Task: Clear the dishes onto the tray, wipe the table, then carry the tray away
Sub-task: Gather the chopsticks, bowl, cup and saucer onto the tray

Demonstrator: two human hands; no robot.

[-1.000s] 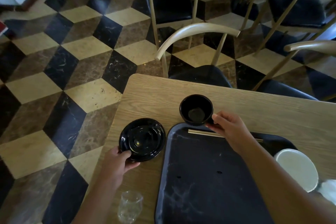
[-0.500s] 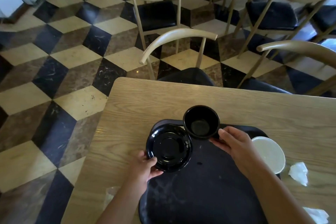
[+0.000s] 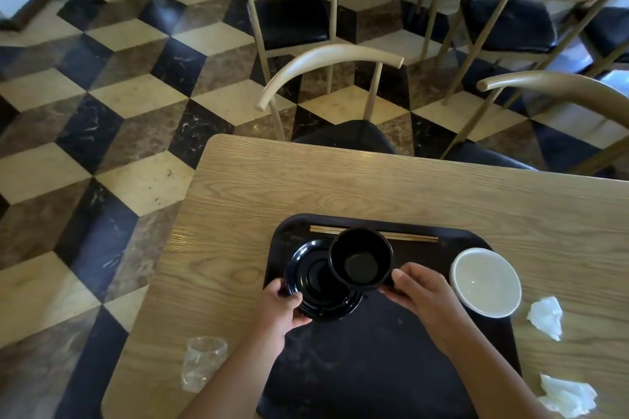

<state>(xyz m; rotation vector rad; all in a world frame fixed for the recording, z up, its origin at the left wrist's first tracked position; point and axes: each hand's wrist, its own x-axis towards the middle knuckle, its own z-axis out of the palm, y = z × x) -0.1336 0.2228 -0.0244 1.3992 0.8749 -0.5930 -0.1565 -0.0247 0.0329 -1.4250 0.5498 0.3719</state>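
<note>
Head view looks down on a checkered marble floor (image 3: 102, 112) in cream, brown and black, with pale wooden chairs (image 3: 326, 65) pushed in along the far side. Nearer, the wooden table (image 3: 306, 187) fills the lower frame, and on it sits the dark tray (image 3: 391, 367), its far edge running parallel to the table's far edge. Over on the tray's right side rests a white bowl (image 3: 485, 282), right side up. Towards the tray's left end, the black plate (image 3: 316, 286) is gripped at its near-left rim by the left hand (image 3: 279, 313), thumb on top; whether it touches the tray I cannot tell. Overlapping that plate's right half, the black bowl (image 3: 360, 258) is pinched at its near-right rim by the right hand (image 3: 422, 292), fingers curled closed on it. Behind the bowl, a pair of chopsticks (image 3: 408, 236) lies along the tray's far edge. Off the tray, a clear plastic cup (image 3: 202, 364) lies on the table near the left forearm, and two crumpled white napkins (image 3: 546, 316) sit on the table to the tray's right.
</note>
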